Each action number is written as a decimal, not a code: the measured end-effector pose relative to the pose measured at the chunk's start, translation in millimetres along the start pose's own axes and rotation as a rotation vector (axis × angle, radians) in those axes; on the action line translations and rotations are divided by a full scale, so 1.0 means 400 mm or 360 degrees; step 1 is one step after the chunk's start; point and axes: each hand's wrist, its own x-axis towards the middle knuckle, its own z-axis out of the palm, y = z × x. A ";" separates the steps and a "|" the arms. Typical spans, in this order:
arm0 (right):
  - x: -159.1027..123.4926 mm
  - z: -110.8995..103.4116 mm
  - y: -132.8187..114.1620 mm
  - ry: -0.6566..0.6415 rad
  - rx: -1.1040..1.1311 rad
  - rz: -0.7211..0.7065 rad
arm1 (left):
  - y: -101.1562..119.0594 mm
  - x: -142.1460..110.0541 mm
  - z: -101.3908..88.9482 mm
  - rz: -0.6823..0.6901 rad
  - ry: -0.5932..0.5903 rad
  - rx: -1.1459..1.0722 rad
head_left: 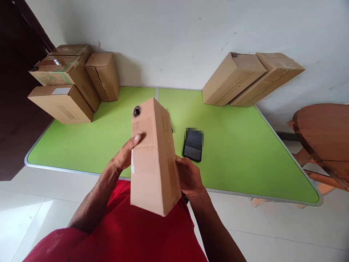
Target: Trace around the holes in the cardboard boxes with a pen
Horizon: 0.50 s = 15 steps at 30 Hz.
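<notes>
A tall cardboard box point(145, 156) is held up between both hands in front of my red shirt, above the near edge of the green table. It bears a black scribbled mark at its top left corner, and tape runs down its right side. My left hand point(125, 153) grips the left edge, the thumb lying on the broad face. On the other side my right hand point(189, 177) holds the taped side, its fingers partly hidden by the box. A dark phone point(192, 145) lies on the table just right of the box, its upper part pixelated.
Several cardboard boxes point(61, 103) stand grouped at the table's back left. Two more boxes point(233, 78) lean side by side at the back right, by the white wall. Beyond the right edge of the green table point(245, 156) is a brown wooden chair point(324, 138).
</notes>
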 end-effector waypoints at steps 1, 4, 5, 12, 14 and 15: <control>0.004 -0.001 0.007 -0.0001 0.0023 0.0024 | -0.001 -0.003 0.002 -0.0027 -0.0023 -0.0024; 0.009 -0.008 0.011 0.0086 -0.0162 -0.0066 | -0.005 -0.019 0.002 -0.0017 -0.0064 -0.0112; 0.008 -0.008 0.007 0.0134 -0.0237 -0.0132 | -0.005 -0.025 0.001 0.0044 -0.0057 -0.0104; -0.010 0.029 -0.059 0.0097 -0.0513 -0.0628 | 0.007 -0.071 0.007 0.0485 0.0024 0.0327; -0.010 0.049 -0.071 0.0075 -0.0520 -0.0699 | 0.005 -0.082 0.014 0.0551 0.0070 0.0408; -0.008 0.059 -0.074 0.0075 -0.0484 -0.0706 | 0.002 -0.088 0.017 0.0572 0.0064 0.0438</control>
